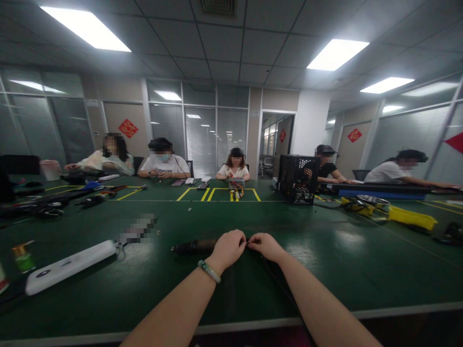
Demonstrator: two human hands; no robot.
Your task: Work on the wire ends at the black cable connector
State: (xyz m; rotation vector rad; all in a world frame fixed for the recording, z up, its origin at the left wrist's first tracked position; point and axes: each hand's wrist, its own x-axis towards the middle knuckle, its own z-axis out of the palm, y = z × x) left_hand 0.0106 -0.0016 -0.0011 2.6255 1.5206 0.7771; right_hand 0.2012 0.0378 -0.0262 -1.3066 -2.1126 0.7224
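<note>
Our left hand [229, 248] curls over the right end of the dark tool [195, 246], its hold hidden; right of the tool, our right hand [266, 246] pinches a black cord [280, 281]. Handling looks unfinished.

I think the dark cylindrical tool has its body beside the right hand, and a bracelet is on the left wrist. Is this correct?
Not quite: the head view shows the dark cylindrical tool beside the left hand. The bracelet is indeed on the left wrist.
</note>
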